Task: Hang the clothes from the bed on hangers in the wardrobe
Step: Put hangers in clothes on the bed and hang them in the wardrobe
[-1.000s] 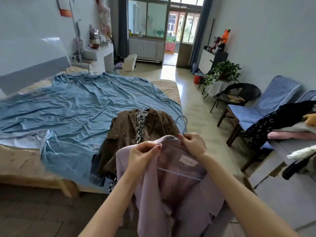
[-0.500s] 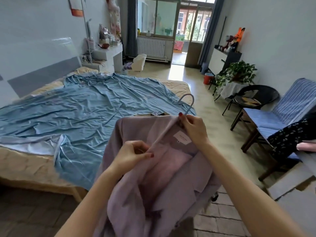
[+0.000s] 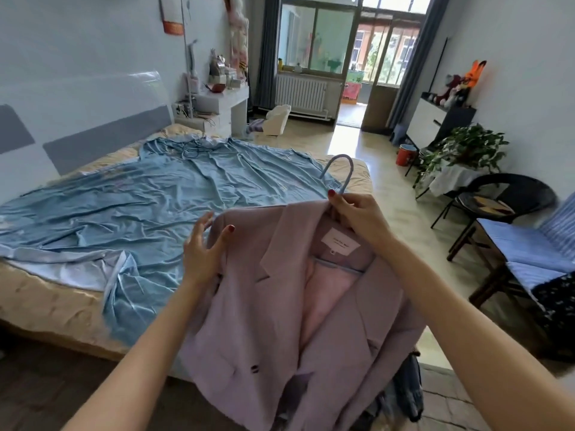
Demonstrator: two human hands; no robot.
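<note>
Lilac jacket (image 3: 280,306) hangs on a blue hanger (image 3: 343,174) near the bed (image 3: 46,293), right hand (image 3: 357,213) pinching its neck, left hand (image 3: 202,247) spread over the shoulder; next, probably carry it to the unseen wardrobe.

**Room layout, bed to far door**

Jacket (image 3: 280,300) on hanger (image 3: 340,175), held near centre before the bed (image 3: 46,293). Sheet (image 3: 140,213) lies on the bed, left. Desk (image 3: 224,101) stands far left, behind the bed. Radiator (image 3: 300,93) under the far window. Plant (image 3: 463,147) and chair (image 3: 510,197) stand right.
</note>
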